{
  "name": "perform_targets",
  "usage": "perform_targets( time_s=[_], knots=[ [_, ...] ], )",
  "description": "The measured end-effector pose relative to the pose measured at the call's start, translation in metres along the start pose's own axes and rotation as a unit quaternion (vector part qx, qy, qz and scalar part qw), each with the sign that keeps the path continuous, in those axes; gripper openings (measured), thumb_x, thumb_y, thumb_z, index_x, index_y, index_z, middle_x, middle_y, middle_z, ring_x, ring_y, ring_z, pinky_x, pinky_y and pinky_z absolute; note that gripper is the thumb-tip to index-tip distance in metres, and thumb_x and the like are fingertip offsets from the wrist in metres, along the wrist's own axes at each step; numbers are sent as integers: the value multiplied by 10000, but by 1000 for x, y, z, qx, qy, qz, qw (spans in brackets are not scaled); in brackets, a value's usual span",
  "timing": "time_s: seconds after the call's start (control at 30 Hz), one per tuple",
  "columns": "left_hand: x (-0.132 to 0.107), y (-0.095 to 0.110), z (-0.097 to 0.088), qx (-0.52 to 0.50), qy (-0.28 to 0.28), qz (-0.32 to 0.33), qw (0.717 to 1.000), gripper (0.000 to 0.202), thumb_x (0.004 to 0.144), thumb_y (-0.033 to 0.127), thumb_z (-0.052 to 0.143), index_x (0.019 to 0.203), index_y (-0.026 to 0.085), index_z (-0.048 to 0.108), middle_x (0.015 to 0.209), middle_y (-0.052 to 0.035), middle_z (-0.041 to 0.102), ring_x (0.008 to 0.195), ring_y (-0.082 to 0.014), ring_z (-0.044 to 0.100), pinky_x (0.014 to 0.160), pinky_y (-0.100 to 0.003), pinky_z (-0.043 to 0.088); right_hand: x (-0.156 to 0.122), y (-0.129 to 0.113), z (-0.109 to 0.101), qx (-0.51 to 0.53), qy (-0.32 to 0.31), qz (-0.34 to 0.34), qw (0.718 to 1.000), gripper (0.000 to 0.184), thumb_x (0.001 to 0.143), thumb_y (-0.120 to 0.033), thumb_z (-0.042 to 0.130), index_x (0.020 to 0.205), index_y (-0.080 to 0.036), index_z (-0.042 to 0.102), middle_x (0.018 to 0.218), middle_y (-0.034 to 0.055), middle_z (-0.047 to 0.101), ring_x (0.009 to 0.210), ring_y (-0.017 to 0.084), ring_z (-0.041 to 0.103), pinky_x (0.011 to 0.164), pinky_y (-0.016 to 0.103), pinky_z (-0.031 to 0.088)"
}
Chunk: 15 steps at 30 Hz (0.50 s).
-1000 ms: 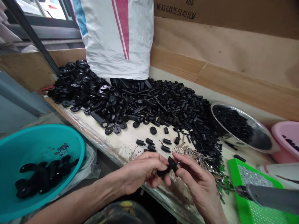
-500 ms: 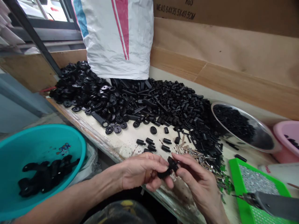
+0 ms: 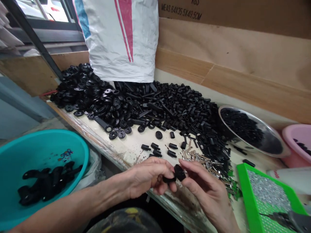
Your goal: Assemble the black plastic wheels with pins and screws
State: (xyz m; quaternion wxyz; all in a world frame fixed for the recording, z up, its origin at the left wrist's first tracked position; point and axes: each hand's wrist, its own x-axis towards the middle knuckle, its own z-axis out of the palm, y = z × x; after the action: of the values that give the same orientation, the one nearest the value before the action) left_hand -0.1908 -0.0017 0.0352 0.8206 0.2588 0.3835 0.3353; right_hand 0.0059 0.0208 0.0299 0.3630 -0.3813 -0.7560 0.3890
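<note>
My left hand [image 3: 148,177] and my right hand [image 3: 206,191] meet at the table's front edge, both pinched on one small black plastic part [image 3: 177,174]. The right fingers press a round black piece against the part's end, while the left fingers wrap its other end. Just beyond the hands lie a few loose black sleeves [image 3: 155,149] and a scatter of small metal pins [image 3: 206,161]. A big heap of black wheels [image 3: 82,87] and black tubes [image 3: 179,103] covers the table behind.
A teal basin [image 3: 46,145] with finished black parts sits low at the left. A steel bowl [image 3: 264,129] of black pieces, a pink bowl [image 3: 296,136] and a green tray [image 3: 262,194] of screws stand at the right. A white woven sack [image 3: 121,38] leans against the cardboard wall.
The grey tool at the lower right has slid down, almost out of view. My hands stay together on the black part, with only small finger shifts.
</note>
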Motion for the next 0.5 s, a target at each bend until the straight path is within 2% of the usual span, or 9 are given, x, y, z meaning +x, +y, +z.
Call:
perform_targets(
  time_s=[0.1, 0.17, 0.33, 0.4, 0.5],
  knots=[
    [-5, 2, 4, 49, 44, 39, 997, 93, 694, 196, 590, 768, 143, 602, 640, -9, 628, 447, -65, 452, 460, -203, 291, -2, -1, 1, -15, -8, -16, 1000, 288, 829, -283, 700, 1110, -346, 696, 952, -9, 690, 847, 154, 650, 699, 192, 519],
    [-9, 2, 5, 67, 48, 51, 995, 84, 714, 198, 595, 779, 145, 594, 634, 3, 614, 458, -62, 455, 469, -198, 301, -4, -1, 2, -9, 0, -16, 1000, 275, 833, -283, 695, 1101, -346, 697, 967, -7, 689, 861, 158, 649, 693, 193, 517],
    [-12, 1, -5, 44, -69, 62, 995, 200, 796, 237, 618, 971, 158, 562, 839, -57, 668, 540, -81, 536, 501, -201, 372, -4, 0, 4, 26, 11, 8, 1000, 295, 848, -286, 679, 1136, -350, 668, 984, -12, 680, 828, 143, 647, 697, 187, 517],
    [-11, -1, -10, 26, -86, 73, 993, 218, 807, 202, 612, 1007, 175, 532, 839, -60, 675, 540, -80, 534, 499, -195, 359, -3, -1, 2, 31, -2, -7, 1000, 244, 854, -306, 672, 1096, -335, 684, 936, -12, 679, 817, 142, 641, 700, 188, 511],
    [-9, -2, -13, 1, -114, 65, 991, 171, 821, 203, 610, 964, 174, 520, 765, -58, 674, 493, -66, 477, 481, -192, 309, 0, -3, -1, 32, -26, -36, 999, 206, 859, -361, 663, 1059, -320, 690, 883, -13, 683, 789, 140, 637, 685, 189, 504]
  ],
)
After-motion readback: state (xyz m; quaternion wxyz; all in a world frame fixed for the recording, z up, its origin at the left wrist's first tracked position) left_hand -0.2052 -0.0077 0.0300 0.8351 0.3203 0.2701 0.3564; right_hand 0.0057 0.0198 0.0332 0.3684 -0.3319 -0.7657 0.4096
